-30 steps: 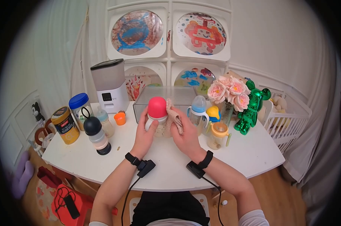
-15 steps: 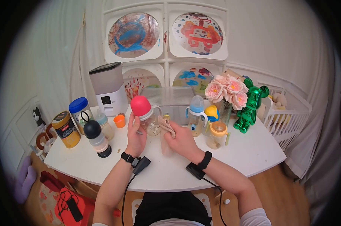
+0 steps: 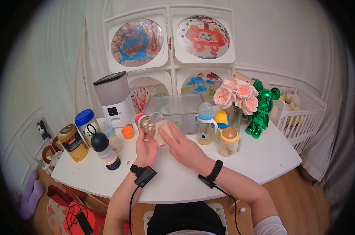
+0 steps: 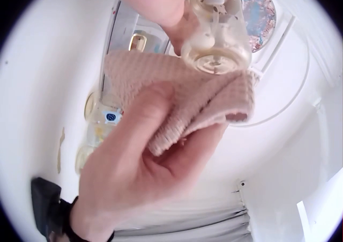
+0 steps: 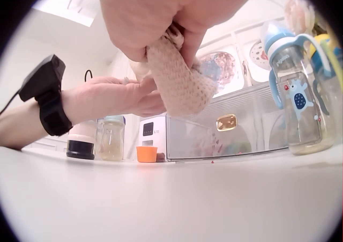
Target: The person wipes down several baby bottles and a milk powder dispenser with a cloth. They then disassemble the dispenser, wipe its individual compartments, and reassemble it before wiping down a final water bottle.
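Note:
My left hand (image 3: pixel 145 150) grips a clear baby bottle (image 3: pixel 147 124) with a pinkish-red cap (image 3: pixel 138 120). The bottle lies tilted, its cap toward the left and its base toward the right hand. With my right hand (image 3: pixel 190 152) I hold a pink waffle-weave cloth (image 3: pixel 164 134) over the base end. In the left wrist view, the thumb presses the cloth (image 4: pixel 187 92), bunched in folds right at the bottle's round bottom (image 4: pixel 217 59). The cloth (image 5: pixel 177 81) hangs from the right fingers in the right wrist view, where it hides most of the bottle.
To the right stand a blue-topped bottle (image 3: pixel 205 125), a yellow-lidded cup (image 3: pixel 227 143), roses (image 3: pixel 240 94) and a green bear figure (image 3: pixel 261 109). At left are a black-topped bottle (image 3: pixel 103 149), a formula can (image 3: pixel 72 143) and an orange cup (image 3: pixel 127 132). A clear box (image 3: pixel 181 105) sits behind.
The bottle has gone from upright to tipped, its cap now pointing left. The cloth has moved from the bottle's side to its base, with the right hand spread over it.

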Demonstrator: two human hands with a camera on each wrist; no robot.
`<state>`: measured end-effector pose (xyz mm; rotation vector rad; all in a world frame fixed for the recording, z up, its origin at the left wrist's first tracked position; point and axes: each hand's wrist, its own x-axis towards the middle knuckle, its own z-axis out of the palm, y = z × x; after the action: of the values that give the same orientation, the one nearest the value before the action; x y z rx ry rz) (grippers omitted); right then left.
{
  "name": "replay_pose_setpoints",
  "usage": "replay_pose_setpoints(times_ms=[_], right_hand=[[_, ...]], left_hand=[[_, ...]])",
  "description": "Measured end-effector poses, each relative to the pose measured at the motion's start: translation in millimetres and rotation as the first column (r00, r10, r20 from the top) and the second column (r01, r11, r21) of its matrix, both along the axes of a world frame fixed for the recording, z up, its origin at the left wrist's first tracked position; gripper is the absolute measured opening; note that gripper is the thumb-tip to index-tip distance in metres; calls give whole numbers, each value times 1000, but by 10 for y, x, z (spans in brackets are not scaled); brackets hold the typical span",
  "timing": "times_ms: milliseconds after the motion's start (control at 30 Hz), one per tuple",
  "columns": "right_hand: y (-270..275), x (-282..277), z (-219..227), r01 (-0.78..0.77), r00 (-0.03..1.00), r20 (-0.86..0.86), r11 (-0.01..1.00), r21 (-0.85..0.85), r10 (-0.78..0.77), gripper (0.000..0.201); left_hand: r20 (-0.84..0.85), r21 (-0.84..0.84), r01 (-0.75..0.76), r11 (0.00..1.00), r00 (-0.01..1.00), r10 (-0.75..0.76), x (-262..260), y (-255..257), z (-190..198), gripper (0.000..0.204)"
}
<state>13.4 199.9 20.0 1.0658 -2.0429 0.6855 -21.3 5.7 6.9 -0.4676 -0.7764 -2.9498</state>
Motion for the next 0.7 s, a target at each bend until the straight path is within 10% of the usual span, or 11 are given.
replay_pose_setpoints(times_ms=[400, 467, 700], right_hand=[[10, 81, 28, 120, 983, -146, 990, 71, -109, 52], [55, 27, -32, 200, 958, 100, 876, 440, -268, 37], [121, -68, 31, 244, 968, 1, 946, -215, -249, 45]], left_hand=[[29, 90, 46, 995, 998, -49, -42, -75, -6, 51], [17, 185, 61, 981, 998, -65, -47, -98, 34, 52], [-130, -284, -69, 956, 991, 33, 167, -129, 281, 56]])
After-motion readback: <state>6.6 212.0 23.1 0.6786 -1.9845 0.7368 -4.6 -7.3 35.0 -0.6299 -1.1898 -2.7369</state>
